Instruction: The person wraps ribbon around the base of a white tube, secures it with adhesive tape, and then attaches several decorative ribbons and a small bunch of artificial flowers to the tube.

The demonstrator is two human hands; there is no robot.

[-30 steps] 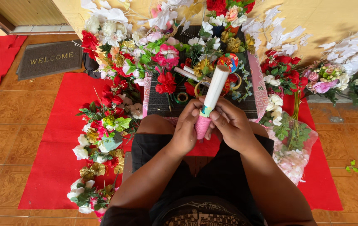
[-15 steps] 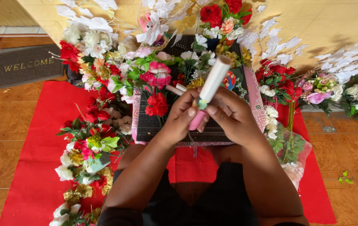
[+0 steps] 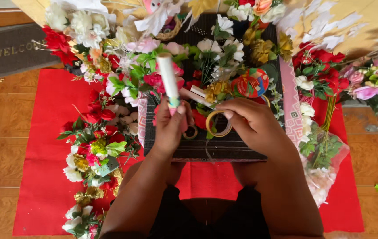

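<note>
**Right hand leaving the stick for the tape roll**

Since half a second ago, the right hand (image 3: 254, 126) is no longer working at the base of the white stick (image 3: 169, 79); it is now reaching to the tape roll (image 3: 219, 123), fingers curling over its rim, though whether they are clamped on it I cannot tell.

Around everything, the red mat (image 3: 38, 146) is lying on the tiled floor, with artificial flowers (image 3: 94, 146) trailing down its left side and more crowding the far edge. Near the middle, the dark tray (image 3: 224, 148) is sitting in front of the person's knees, carrying the roll and loose blooms. The left hand (image 3: 171, 128) is closing tightly around the stick's pink lower end, holding it upright over the tray.

With only one hand steadying it, the stick is likely to tip or twist, and any wrap at its base could be loosening. The tape roll may also be slipping from a shallow fingertip hold.
</note>
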